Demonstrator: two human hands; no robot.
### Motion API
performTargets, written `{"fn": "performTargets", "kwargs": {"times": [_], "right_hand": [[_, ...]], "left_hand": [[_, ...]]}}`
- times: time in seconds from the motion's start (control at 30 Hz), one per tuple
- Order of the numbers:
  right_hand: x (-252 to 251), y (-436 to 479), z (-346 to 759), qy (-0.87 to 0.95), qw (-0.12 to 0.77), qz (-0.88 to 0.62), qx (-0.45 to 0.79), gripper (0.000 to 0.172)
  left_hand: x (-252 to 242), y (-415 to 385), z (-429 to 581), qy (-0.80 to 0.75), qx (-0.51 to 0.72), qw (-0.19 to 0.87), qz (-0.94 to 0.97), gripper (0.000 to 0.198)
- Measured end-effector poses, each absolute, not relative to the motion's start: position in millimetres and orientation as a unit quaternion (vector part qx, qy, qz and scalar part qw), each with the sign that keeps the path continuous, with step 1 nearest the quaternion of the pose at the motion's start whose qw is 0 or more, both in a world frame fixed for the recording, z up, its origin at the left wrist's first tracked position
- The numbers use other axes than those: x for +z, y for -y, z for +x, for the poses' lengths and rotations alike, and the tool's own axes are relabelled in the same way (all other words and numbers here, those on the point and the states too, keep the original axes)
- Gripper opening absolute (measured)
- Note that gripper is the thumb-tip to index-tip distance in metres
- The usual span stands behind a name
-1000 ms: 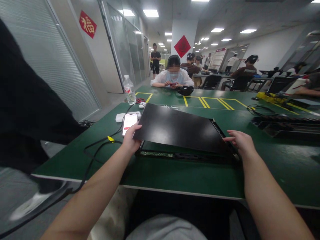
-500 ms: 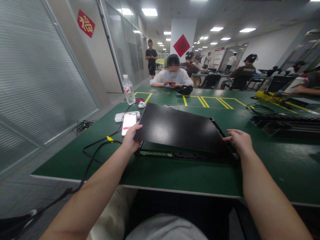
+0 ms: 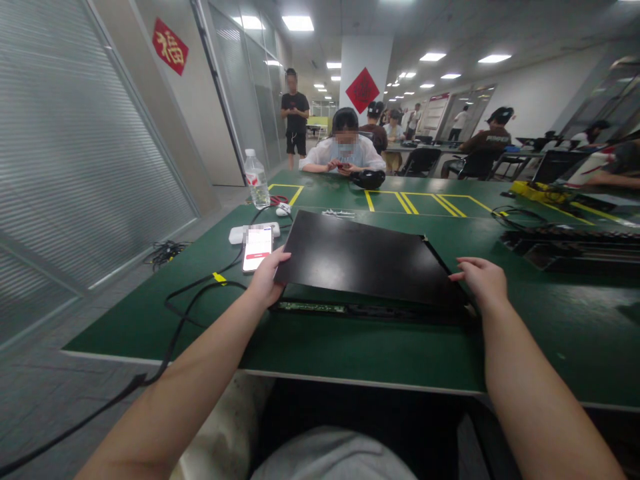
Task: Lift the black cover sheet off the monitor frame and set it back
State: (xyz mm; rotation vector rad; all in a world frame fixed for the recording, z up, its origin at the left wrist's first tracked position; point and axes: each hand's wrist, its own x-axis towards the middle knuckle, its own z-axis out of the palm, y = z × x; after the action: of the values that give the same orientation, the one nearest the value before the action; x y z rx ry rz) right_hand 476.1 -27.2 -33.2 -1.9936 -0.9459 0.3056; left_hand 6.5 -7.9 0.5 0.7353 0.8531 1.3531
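At twelve o'clock on the worktop lies the black panel, long axis roughly nine to three — left edge raised, pinched by the left hand. The right hand is just beside the low end — gripping or not, I can't tell.

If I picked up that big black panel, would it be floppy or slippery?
The black panel would probably stay fairly stiff: its left side is raised in the left hand, yet it looks nearly flat. It might break if bent hard, because it looks thin. Its smooth, shiny face could feel a bit slippery.
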Motion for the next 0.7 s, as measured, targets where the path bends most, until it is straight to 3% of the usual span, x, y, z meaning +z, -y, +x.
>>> {"fn": "performTargets", "kwargs": {"times": [0.7], "right_hand": [[-14.3,34.6,457.8,0.397,0.354,-0.843,0.08,0.023]], "left_hand": [[-10.5,0.6,3.7,-0.375,0.58,0.652,0.313,0.055]]}}
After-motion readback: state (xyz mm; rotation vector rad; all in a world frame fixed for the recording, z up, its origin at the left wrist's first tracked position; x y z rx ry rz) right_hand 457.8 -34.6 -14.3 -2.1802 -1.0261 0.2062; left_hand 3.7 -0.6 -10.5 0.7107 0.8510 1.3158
